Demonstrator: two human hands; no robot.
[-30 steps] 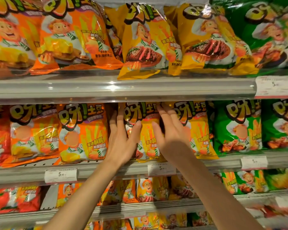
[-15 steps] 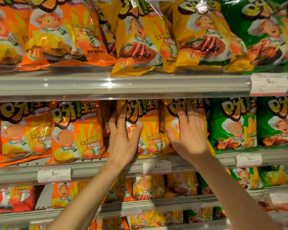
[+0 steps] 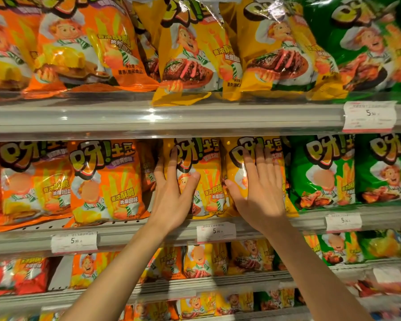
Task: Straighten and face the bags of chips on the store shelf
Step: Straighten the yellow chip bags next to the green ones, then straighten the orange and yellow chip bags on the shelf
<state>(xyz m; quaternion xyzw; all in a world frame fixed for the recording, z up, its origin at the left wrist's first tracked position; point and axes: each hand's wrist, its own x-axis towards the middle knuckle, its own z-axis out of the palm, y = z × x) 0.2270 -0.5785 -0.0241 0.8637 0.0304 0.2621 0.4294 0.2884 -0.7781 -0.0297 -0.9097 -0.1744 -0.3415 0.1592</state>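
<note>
Head view shows both hands laid on two yellow chip bags standing side by side on the middle shelf [image 3: 130, 237], just under the upper shelf's edge. The left hand [image 3: 171, 193] lies flat with fingers spread on the left yellow bag [image 3: 206, 179], thumb across its front; the right hand [image 3: 257, 193] presses flat, fingers straight and close together, on the right yellow bag [image 3: 252, 158]. Neither hand pinches anything. These bags look light, puffed with air and glossy, so they would likely slide and crackle under the palm, and the chips inside would break under a hard squeeze. A safer hold is probably the side seams or top crimp beyond the fingertips, with the broad front only nudged gently.
</note>
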